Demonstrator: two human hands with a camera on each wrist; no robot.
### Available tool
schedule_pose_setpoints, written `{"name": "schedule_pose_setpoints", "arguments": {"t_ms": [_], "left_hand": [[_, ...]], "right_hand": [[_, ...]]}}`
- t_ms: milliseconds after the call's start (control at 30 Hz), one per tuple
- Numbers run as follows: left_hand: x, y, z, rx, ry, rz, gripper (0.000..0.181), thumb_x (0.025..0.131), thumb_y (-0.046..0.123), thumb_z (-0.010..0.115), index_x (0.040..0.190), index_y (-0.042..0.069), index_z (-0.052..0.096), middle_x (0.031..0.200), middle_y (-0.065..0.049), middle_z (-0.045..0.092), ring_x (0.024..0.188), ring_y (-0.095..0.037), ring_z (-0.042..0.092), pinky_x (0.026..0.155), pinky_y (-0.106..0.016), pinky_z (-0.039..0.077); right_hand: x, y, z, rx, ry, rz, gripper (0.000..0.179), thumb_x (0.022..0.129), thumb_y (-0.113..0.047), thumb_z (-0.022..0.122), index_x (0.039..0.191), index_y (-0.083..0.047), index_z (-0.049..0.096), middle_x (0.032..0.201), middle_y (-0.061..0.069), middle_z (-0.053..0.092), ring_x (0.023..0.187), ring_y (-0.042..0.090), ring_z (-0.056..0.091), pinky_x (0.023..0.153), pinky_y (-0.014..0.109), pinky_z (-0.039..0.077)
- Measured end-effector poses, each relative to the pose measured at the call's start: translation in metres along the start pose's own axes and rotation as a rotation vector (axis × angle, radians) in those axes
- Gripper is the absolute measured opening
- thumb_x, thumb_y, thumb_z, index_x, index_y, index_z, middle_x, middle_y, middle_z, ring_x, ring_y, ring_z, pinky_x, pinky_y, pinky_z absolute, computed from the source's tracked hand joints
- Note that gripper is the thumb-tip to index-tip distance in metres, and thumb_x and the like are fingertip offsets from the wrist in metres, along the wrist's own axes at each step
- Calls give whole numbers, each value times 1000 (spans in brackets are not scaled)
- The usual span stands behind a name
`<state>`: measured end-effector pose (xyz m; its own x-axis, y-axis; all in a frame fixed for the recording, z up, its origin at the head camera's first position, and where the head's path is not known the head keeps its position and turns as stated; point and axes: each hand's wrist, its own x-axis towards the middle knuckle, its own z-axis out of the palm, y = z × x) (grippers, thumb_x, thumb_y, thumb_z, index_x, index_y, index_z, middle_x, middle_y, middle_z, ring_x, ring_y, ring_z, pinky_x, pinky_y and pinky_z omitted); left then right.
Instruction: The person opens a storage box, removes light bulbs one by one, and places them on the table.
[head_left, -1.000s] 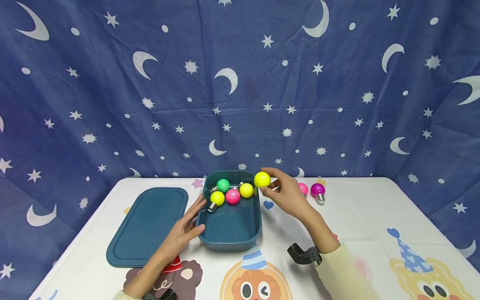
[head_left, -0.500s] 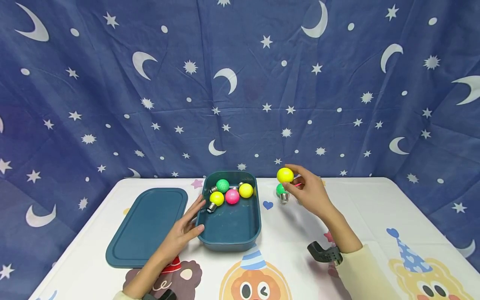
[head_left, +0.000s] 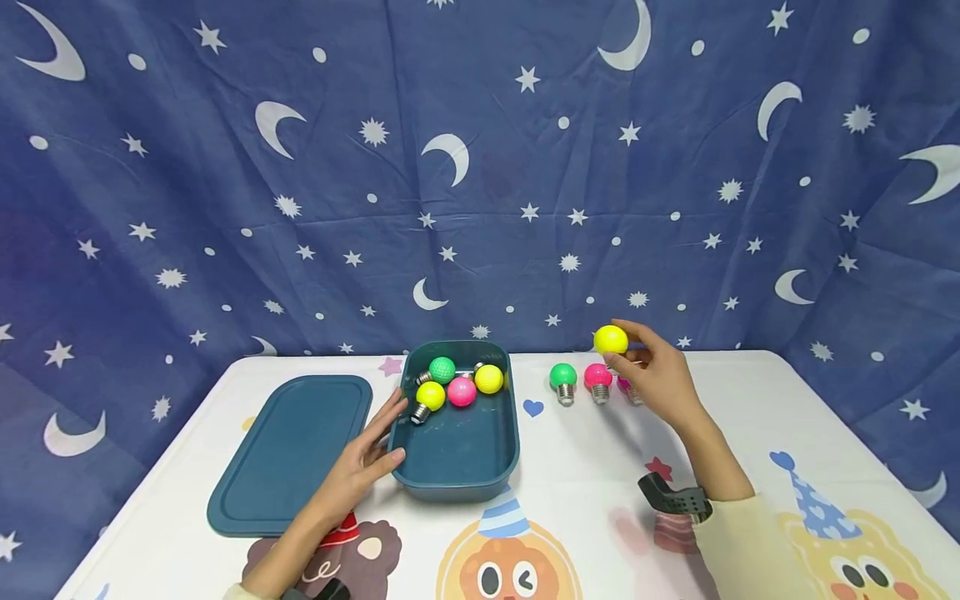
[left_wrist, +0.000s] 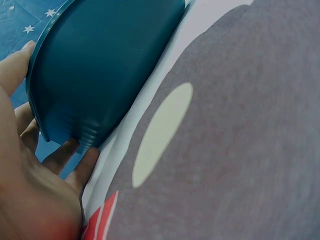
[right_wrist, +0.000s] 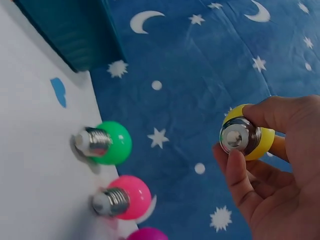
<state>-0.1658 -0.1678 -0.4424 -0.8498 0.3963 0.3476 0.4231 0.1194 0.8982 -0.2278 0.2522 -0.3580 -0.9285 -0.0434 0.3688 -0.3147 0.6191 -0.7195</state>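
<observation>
My right hand (head_left: 663, 385) pinches a yellow light bulb (head_left: 611, 340) above the table's back edge. In the right wrist view the bulb's silver screw base (right_wrist: 239, 136) faces the camera, between thumb and fingers. Below it a green bulb (head_left: 562, 376), a pink bulb (head_left: 598, 376) and a magenta bulb (right_wrist: 148, 234) stand in a row, the magenta one partly behind the hand in the head view. My left hand (head_left: 358, 468) rests against the left side of a dark teal box (head_left: 454, 492), thumb near its front corner, fingers along the wall.
Inside the box are a green textured bulb (head_left: 442, 369), two yellow bulbs and a pink bulb (head_left: 461, 392), towards its back. A flat teal lid (head_left: 292, 454) lies to the left. A blue moon-and-star curtain (head_left: 480, 183) hangs behind the white printed table cover (head_left: 540, 475).
My right hand has carried the yellow bulb rightward from beside the box's back right corner to above the row, bringing the green bulb into view. The left hand stays on the box.
</observation>
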Motion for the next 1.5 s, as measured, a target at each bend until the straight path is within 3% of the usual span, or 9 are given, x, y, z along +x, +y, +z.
{"name": "schedule_pose_setpoints", "arguments": {"t_ms": [100, 300, 533, 867, 1033, 1233, 1300, 1500], "left_hand": [[0, 0, -1, 7, -7, 8, 61, 95, -2, 52, 151, 5, 28, 160, -6, 10, 144, -23, 9, 104, -16, 28], [0, 0, -1, 10, -4, 4, 61, 95, -2, 52, 151, 5, 28, 160, -5, 10, 144, -23, 8, 104, -18, 28], [1, 0, -1, 27, 1, -6, 62, 95, 0, 53, 151, 18, 31, 160, -4, 11, 144, -21, 9, 105, -21, 27], [1, -1, -1, 39, -7, -8, 62, 96, 0, 52, 151, 15, 30, 160, -4, 10, 144, -24, 10, 103, -17, 28], [0, -1, -1, 29, -8, -9, 61, 95, 0, 52, 151, 8, 28, 160, -4, 10, 144, -23, 10, 103, -17, 28], [0, -1, -1, 28, -8, -7, 62, 95, -1, 52, 151, 7, 27, 160, -4, 9, 144, -25, 9, 103, -16, 27], [0, -1, -2, 34, -6, -6, 62, 95, -1, 52, 151, 8, 27, 160, -4, 9, 144, -25, 10, 103, -16, 27], [0, 0, 0, 43, 1, -8, 62, 96, 1, 52, 151, 19, 30, 160, -4, 10, 144, -24, 11, 104, -17, 27]], "right_hand": [[-1, 4, -7, -16, 20, 19, 53, 92, -24, 67, 140, -12, 49, 122, 16, 56, 91, 26, 60, 67, 18, 49], [0, 14, -21, -39, 48, 66, 55, 93, -31, 63, 142, -12, 46, 125, 18, 55, 91, 27, 57, 67, 22, 48], [-3, 27, -32, -58, 74, 115, 57, 94, -32, 61, 144, -10, 43, 126, 19, 53, 89, 28, 59, 69, 21, 47], [-6, 49, -41, -71, 77, 181, 60, 96, -35, 57, 147, -11, 39, 129, 22, 50, 95, 31, 57, 72, 25, 46], [-5, 62, -42, -67, 96, 223, 62, 94, -38, 59, 146, -11, 40, 132, 23, 49, 96, 32, 57, 73, 30, 48], [-5, 78, -39, -64, 88, 239, 62, 92, -36, 63, 144, -10, 43, 130, 24, 50, 98, 33, 56, 68, 27, 49], [-6, 79, -38, -79, 74, 233, 63, 93, -35, 62, 145, -7, 41, 130, 26, 50, 102, 38, 55, 69, 31, 50], [-6, 91, -33, -110, 56, 290, 63, 92, -31, 62, 146, -8, 39, 132, 25, 49, 103, 38, 55, 72, 42, 54]]}}
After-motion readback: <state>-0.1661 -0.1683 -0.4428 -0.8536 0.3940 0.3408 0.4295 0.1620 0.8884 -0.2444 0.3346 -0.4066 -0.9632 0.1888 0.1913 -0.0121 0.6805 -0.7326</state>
